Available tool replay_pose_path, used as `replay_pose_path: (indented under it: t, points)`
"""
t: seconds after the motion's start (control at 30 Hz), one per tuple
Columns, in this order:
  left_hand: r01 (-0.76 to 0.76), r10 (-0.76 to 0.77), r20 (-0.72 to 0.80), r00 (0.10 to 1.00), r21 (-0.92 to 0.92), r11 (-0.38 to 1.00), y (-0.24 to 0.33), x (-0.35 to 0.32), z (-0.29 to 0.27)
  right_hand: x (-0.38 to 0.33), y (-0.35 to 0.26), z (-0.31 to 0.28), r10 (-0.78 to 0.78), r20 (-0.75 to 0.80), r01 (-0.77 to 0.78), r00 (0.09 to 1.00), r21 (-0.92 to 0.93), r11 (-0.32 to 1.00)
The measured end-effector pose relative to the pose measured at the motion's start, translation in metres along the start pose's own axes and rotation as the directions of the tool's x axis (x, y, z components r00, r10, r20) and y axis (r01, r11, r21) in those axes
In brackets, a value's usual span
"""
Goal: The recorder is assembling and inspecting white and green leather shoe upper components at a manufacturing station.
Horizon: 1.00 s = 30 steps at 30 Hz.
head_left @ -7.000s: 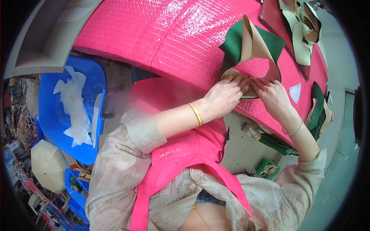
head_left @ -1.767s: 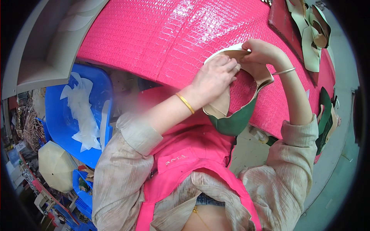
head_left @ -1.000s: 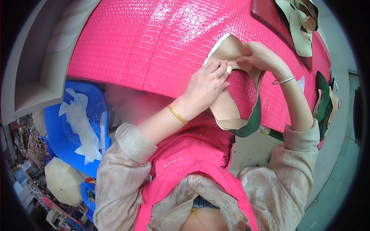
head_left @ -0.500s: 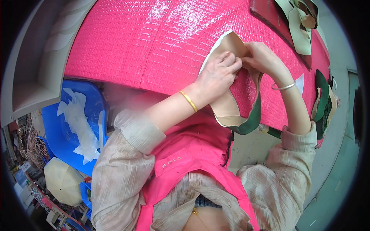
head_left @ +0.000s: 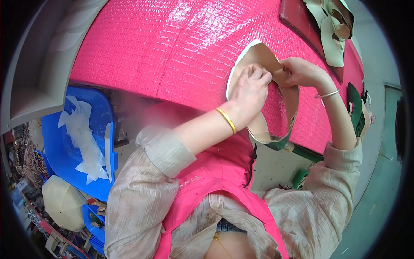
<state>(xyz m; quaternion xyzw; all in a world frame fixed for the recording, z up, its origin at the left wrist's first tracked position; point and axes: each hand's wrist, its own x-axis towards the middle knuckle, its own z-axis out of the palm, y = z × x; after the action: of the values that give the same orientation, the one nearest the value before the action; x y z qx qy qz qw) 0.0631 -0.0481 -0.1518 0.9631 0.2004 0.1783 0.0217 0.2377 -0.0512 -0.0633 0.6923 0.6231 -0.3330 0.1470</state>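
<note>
A shoe upper (head_left: 260,52) with a tan lining, a white edge and a dark green outer side lies on the pink padded table. It curves round in a loop whose lower end hangs at the table's near edge. My left hand (head_left: 253,88) has its fingers curled and pressed together on the lining. Just right of it, my right hand (head_left: 305,73) pinches the upper's far right edge between thumb and fingers. Its fingertips are partly hidden, and so is the stretch of upper beneath my left hand.
The pink table (head_left: 129,56) spans the middle. At its far right, a dark red board (head_left: 297,19) bears pale green pieces (head_left: 332,41); more green pieces (head_left: 355,108) sit at the right edge. A blue bin (head_left: 54,142) with white sheets (head_left: 84,138) stands left, below a grey shelf (head_left: 39,105).
Both hands and the upper have shifted slightly toward me and to the right. The loop's lower end has turned, showing less green. My right hand still pinches the edge.
</note>
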Motion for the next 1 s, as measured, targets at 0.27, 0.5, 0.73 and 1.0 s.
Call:
replay_pose_path:
  t: [0.27, 0.5, 0.73, 1.0]
  points:
    - [0.204, -0.212, 0.321, 0.923, 0.06, 0.977, 0.012, -0.006, -0.04, -0.009, -0.015, 0.013, -0.143, -0.024, 0.142, 0.989, -0.036, 0.989]
    - [0.017, -0.009, 0.02, 1.0, -0.415, 0.91, -0.048, 0.064, -0.053, -0.035, -0.027, 0.064, -0.402, -0.511, 0.225, 0.76, -0.373, 0.9]
    - [0.129, 0.257, 0.532, 0.807, -0.583, 0.802, -0.038, 0.099, 0.002, -0.054, -0.038, 0.082, -0.507, -0.539, 0.181, 0.672, -0.544, 0.819]
    - [0.136, 0.335, 0.479, 0.811, -0.712, 0.689, -0.04, 0.094, -0.004, -0.064, -0.035, 0.08, -0.405, -0.698, 0.06, 0.591, -0.463, 0.884]
